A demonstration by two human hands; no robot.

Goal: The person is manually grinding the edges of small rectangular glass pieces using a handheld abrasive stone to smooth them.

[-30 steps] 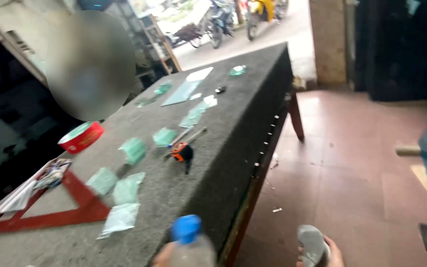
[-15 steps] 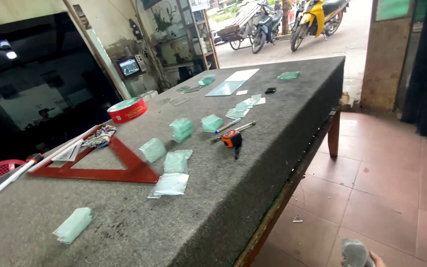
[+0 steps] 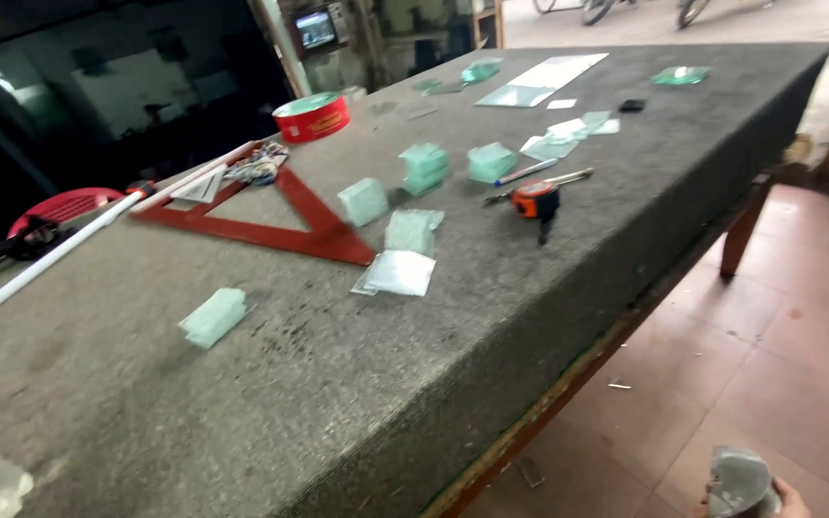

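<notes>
Cloth: a grey wad [image 3: 736, 480] at the bottom right corner, low over the floor tiles, well clear of the table.
Hand: one hand [image 3: 787, 499] barely in view just beside the wad; which hand it is, and whether it pinches the wad, I cannot tell.
Table: grey felt top [image 3: 338, 384] to the left.
On the table: glass pieces [image 3: 213, 317], red triangle [image 3: 280, 230], tape measure [image 3: 536, 200], red tin [image 3: 311, 117].

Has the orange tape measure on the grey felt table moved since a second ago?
No. The orange tape measure lies beside the pen, just right of the red triangle ruler, as before. Only the camera shifted.
</notes>
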